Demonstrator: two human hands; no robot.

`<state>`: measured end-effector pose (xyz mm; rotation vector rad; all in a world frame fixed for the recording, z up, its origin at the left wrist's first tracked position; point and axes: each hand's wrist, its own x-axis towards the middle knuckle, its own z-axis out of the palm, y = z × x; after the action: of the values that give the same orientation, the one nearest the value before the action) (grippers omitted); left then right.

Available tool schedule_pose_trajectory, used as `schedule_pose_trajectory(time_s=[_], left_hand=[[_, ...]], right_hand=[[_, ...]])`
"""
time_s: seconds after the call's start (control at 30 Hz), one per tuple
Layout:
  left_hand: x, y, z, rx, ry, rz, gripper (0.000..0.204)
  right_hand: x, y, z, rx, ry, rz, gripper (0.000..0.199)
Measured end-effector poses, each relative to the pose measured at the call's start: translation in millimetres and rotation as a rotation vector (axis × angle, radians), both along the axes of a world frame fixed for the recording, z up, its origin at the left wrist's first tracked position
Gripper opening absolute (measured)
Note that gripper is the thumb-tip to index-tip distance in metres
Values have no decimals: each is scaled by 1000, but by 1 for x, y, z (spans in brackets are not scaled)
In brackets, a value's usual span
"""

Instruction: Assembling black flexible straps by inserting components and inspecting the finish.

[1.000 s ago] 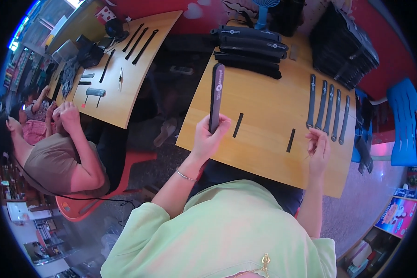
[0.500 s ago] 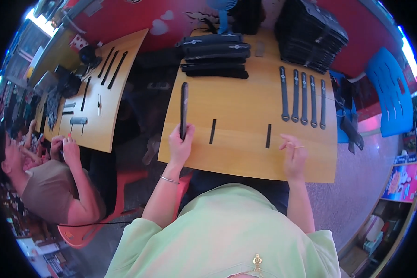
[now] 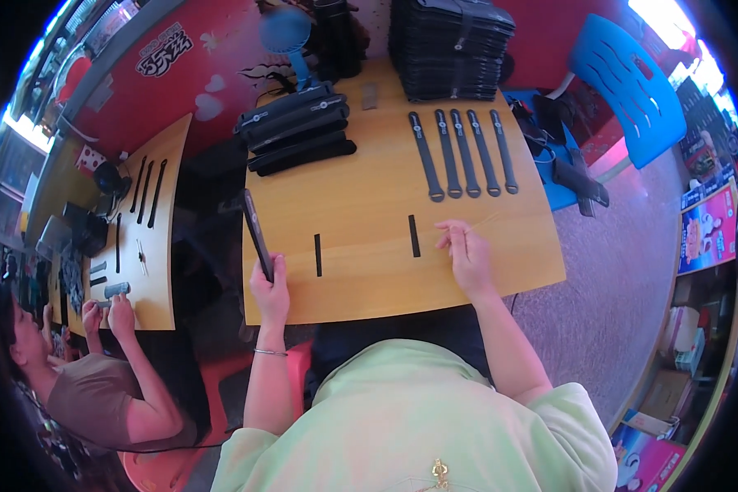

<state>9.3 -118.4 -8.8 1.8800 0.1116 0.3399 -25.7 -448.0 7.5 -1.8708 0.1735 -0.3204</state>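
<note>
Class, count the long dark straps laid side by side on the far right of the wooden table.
4 straps, in a row from left to right. None looks hidden.

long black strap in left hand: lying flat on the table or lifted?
Lifted. The left hand grips the black strap at its near end, and it angles up past the table edge's left side, not lying on the wood.

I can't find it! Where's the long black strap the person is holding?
In the head view, the long black strap is in the left hand, over the wooden table's left edge.
</note>
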Motion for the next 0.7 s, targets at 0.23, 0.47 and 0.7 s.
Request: schedule_pose_trajectory(time_s=[0.23, 0.47, 0.7], left_hand=[[0, -2, -3, 38, -46, 12, 13], [0, -4, 0, 66, -39, 21, 15], [4, -5, -5, 55, -78, 44, 17]], right_hand=[[2, -1, 3, 21, -55, 43, 27], [2, -4, -1, 34, -27, 55, 29], [5, -5, -1, 59, -71, 71, 29]])
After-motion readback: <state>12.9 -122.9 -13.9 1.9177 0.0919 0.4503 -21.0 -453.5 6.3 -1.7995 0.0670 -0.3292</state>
